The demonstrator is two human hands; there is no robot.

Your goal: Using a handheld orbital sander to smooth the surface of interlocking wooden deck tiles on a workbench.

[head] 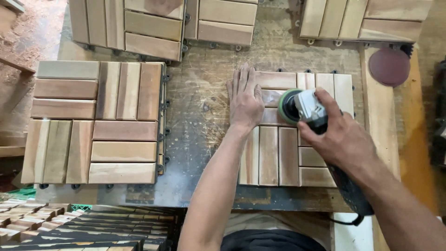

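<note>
Wood tile (278,153): lying flat on the bench (204,116), made of slats in four blocks, some running lengthwise and some crosswise; it is sitting right of the bench's middle, under both hands.
Left hand (244,100): pressing palm down on the tile's upper left block, fingers straight and close together, pointing away from the person.
Right hand (341,137): gripping the sander (304,109) from above, fingers wrapped and clamped around its grey body.
Sander: its round green-edged pad is resting on the tile's upper middle slats, just beside the left hand's thumb side; a dark cable is trailing back under the right forearm.
Big tile (95,123): lying to the left on the bench, well apart from the hands, its slats showing mixed pale and reddish tones.
Far tiles (162,23): sitting along the bench's far edge.
Disc (389,66): a round reddish sanding disc lying at the upper right, near the tile's corner.
Stack (79,227): slatted tiles piling up at the lower left, below the bench.
</note>
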